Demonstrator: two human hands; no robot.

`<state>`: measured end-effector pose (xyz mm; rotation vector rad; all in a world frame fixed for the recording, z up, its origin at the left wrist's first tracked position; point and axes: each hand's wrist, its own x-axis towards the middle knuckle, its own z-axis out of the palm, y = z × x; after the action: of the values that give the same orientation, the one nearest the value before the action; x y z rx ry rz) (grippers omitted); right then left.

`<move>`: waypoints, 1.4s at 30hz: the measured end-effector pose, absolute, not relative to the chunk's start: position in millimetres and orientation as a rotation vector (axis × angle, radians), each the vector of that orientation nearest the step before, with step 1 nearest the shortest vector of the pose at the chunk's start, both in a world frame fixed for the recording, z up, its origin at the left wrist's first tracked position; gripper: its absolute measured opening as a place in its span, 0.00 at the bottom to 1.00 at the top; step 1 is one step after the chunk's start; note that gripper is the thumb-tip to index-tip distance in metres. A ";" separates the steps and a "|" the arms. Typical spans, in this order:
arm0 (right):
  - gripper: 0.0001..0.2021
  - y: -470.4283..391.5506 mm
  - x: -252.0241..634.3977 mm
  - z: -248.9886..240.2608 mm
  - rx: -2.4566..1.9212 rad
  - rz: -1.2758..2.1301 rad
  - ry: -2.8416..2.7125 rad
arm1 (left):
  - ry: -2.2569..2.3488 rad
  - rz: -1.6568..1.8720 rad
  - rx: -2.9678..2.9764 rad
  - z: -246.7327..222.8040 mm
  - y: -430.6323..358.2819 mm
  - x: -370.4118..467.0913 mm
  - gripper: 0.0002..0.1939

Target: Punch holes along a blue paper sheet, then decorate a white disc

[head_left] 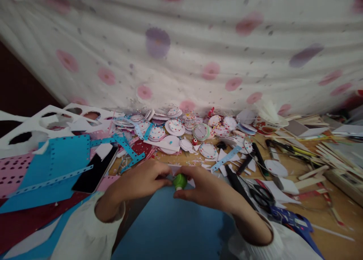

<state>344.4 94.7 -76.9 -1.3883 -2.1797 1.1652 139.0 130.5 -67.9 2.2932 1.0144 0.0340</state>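
My right hand [204,186] is closed around a small round green object [180,181] with a pale lower end. Just left of it, my left hand [147,178] has its thumb and index finger pinched together; whatever they hold is too small to make out. Both hands are over the far edge of a blue sheet [170,226]. Beyond them lie many white paper discs with coloured dots [175,127] and blue dotted strips [129,145].
A phone [93,173] and blue card [69,152] lie at left, beside white cut-out sheets [48,120]. At right are black-handled scissors [262,195], a blue tool [292,218], wooden sticks [334,169] and a tub [266,124]. A flowered curtain [184,44] hangs behind.
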 end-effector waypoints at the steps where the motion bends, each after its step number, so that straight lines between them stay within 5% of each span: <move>1: 0.10 95.5 343.7 -76.9 -1.381 1.179 -2.173 | 1.018 0.058 2.269 -68.0 130.6 138.6 0.07; 17: 0.08 97.7 333.0 -90.5 -1.288 0.943 -2.157 | 1.013 0.136 2.139 -66.8 132.7 133.0 0.13; 24: 0.14 94.4 334.0 -87.4 -1.208 0.871 -2.153 | 0.952 0.139 2.192 -60.7 125.3 137.0 0.49; 31: 0.20 93.5 332.0 -80.7 -1.181 0.875 -2.159 | 0.871 0.247 2.239 -76.4 129.9 149.0 0.43; 42: 0.11 98.7 329.4 -98.5 -1.245 0.764 -2.191 | 0.802 0.276 2.254 -81.1 138.3 146.7 0.36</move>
<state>329.4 98.7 -98.5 -1.2446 -2.1913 0.7642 146.7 138.3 -81.1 2.2537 0.8022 0.2762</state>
